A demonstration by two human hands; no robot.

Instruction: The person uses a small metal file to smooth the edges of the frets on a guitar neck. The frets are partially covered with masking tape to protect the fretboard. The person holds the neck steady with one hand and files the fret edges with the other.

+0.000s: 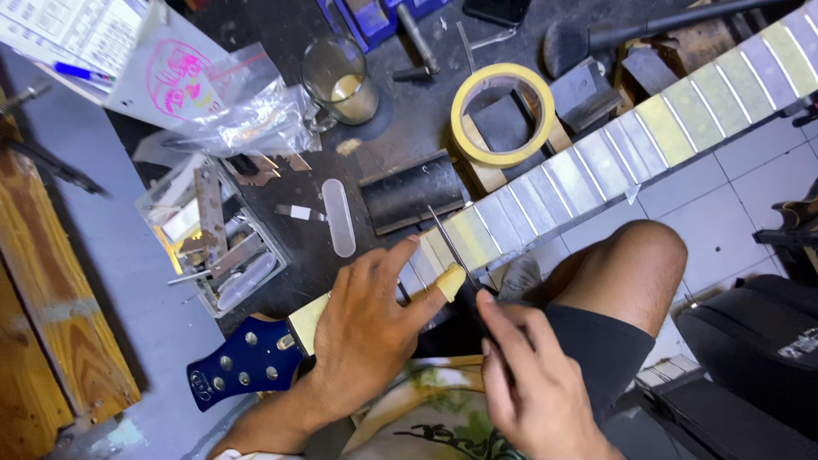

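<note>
A guitar neck [596,153] lies diagonally across the dark bench, its fretboard covered in strips of tape between the frets, with a blue headstock [247,362] at the lower left. My left hand [371,328] presses on the neck near the headstock, its thumb wrapped in yellow tape. My right hand [532,383] grips a thin metal file [452,247] by its dark handle, the blade resting across a fret beside my left thumb.
A roll of yellow masking tape [503,115] sits behind the neck. A dark sanding block [411,192], a glass mug [341,78], a clear box of tools [217,243] and plastic bags [230,98] crowd the bench. My bare knee [635,273] is below the neck.
</note>
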